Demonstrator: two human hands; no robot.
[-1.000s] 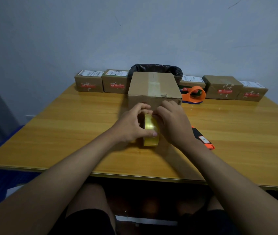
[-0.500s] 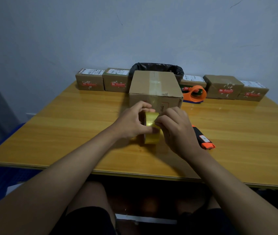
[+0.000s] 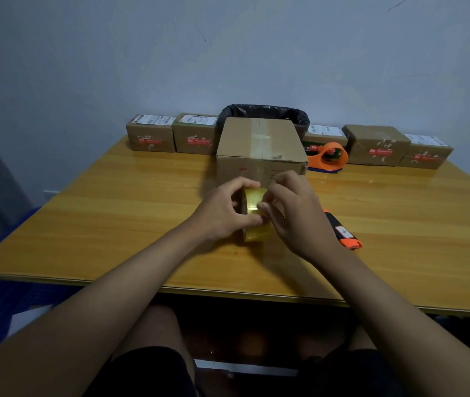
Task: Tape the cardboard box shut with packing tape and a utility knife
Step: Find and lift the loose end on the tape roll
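A brown cardboard box (image 3: 259,141) with a strip of clear tape along its top seam stands at the middle of the wooden table (image 3: 113,213). Just in front of it a roll of yellowish packing tape (image 3: 253,197) stands on edge. My left hand (image 3: 223,213) grips the roll from the left. My right hand (image 3: 296,213) pinches at the roll's outer surface with its fingertips. An orange and black utility knife (image 3: 342,232) lies on the table right of my right hand, partly hidden by it.
An orange tape dispenser (image 3: 328,157) sits right of the box. Several small labelled parcels (image 3: 150,137) line the back edge along the wall. A black-lined bin (image 3: 265,111) stands behind the box. The table's front edge (image 3: 228,290) runs close to my lap.
Both hands have lifted the tape roll slightly and shifted up towards the box. My right fingertips moved from covering the roll's side to picking at its top surface.
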